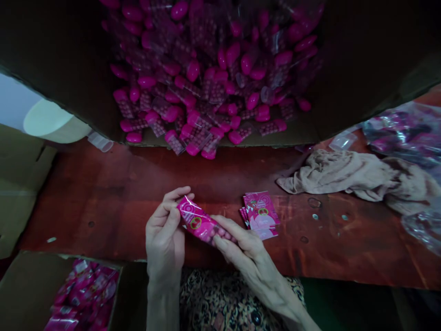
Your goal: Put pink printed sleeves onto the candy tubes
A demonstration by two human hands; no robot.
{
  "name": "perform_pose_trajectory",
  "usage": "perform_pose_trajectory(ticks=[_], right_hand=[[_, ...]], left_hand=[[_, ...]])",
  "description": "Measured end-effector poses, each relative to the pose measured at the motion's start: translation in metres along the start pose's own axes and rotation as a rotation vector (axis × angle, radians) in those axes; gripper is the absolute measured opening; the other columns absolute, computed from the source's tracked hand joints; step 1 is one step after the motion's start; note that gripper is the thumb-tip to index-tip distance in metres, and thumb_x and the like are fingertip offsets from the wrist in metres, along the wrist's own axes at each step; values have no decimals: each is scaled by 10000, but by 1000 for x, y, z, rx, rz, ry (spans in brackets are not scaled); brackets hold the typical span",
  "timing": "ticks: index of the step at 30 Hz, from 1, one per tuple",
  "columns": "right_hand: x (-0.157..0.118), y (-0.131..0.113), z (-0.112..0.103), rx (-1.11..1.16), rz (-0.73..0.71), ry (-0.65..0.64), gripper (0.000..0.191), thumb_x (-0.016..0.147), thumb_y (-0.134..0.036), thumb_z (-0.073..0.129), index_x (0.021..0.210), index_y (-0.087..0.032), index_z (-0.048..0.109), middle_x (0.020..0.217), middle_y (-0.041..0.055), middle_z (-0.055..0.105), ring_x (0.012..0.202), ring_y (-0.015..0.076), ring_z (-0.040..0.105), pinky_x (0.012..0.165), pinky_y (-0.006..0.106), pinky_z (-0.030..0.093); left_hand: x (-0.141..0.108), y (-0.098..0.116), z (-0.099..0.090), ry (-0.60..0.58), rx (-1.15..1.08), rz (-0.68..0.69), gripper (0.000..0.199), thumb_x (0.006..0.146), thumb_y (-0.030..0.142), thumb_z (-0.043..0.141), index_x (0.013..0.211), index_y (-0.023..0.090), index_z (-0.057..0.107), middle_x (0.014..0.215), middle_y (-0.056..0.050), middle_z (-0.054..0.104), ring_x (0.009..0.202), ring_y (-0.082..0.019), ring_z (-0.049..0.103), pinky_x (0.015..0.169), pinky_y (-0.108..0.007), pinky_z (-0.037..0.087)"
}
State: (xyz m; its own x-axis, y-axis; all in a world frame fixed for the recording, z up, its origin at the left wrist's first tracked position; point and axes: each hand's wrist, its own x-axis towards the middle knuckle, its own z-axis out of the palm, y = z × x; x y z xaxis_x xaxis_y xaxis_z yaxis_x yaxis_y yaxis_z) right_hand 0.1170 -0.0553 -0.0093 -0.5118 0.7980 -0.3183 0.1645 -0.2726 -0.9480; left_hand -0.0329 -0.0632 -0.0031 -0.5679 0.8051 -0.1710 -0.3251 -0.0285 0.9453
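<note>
A pink printed packet with round pink balls inside is held slanted above the front of the red table. My left hand pinches its upper left end between thumb and fingers. Around its lower right end, my right hand closes with thumb and fingers. Just right of the packet, a small stack of pink printed sleeves lies on the table. Beyond my hands, a large open carton holds many clear tubes with pink caps, some at its near edge.
A crumpled cloth and clear plastic bags lie on the right of the red table. At lower left, a box contains pink packets. A white round container and a clear cup are at upper left.
</note>
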Motion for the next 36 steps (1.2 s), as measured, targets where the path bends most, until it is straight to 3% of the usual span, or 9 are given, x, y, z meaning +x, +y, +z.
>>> perform_pose_trajectory(ticks=[4,7,9,12,21,26,31,34,36], right_hand=[[1,8,-1,228,119,-55,352,892,-377,513,1220,-254,548,707,-29,529,599,90,467,539,208,408],[2,6,-4,294,125,-42,340,893,-380,514,1206,-250,534,688,-41,469,578,79,423,523,200,368],[2,3,-5,248,108,-29,341,893,-388,508,1199,-239,528,700,-32,481,596,90,441,537,207,386],[0,2,-4,117,73,-7,325,898,-403,482,1162,-224,542,703,-17,509,597,107,462,522,209,406],[-4,2,13,-283,-71,166,192,925,-337,400,912,-214,547,701,17,608,590,151,578,539,246,449],[0,-7,15,-238,-105,134,126,918,-277,407,910,-207,511,716,11,616,621,144,611,570,234,455],[3,-10,6,-87,-25,-1,214,937,-346,406,807,-212,511,628,-42,491,547,98,481,506,207,388],[1,-7,6,-71,15,-42,232,940,-382,398,851,-214,532,669,-34,513,587,100,477,532,208,399],[-1,-5,10,-116,6,26,220,933,-384,406,939,-225,557,767,-4,583,682,126,538,613,232,441]], left_hand=[[0,-3,-3,32,-39,-35,143,814,222,575,699,184,651,1115,-42,647,942,-148,611,832,-252,460],[-7,-8,-2,64,-111,-68,174,766,300,646,908,207,681,1094,-51,674,981,-163,612,865,-262,455],[-14,-11,-1,-11,-141,-217,346,699,368,701,991,184,680,1029,-79,702,956,-196,628,846,-290,474],[-23,-12,5,-71,-109,-423,256,692,319,707,889,155,716,927,-101,728,894,-228,648,831,-345,485],[-33,-15,23,-18,-224,-568,197,718,315,685,821,152,721,852,-99,732,819,-215,666,801,-347,504],[-38,-16,18,-56,-275,-581,182,750,312,658,839,165,719,896,-98,729,856,-220,663,819,-353,502],[-32,-9,13,-156,-282,-507,239,782,322,622,940,168,712,1064,-119,693,939,-225,639,850,-349,489],[-32,-6,18,-123,-242,-488,281,817,365,567,932,156,715,1065,-119,692,971,-225,628,870,-343,478],[-35,-7,23,-66,-213,-474,256,813,348,572,899,158,721,1013,-107,708,1001,-226,617,900,-348,458]])
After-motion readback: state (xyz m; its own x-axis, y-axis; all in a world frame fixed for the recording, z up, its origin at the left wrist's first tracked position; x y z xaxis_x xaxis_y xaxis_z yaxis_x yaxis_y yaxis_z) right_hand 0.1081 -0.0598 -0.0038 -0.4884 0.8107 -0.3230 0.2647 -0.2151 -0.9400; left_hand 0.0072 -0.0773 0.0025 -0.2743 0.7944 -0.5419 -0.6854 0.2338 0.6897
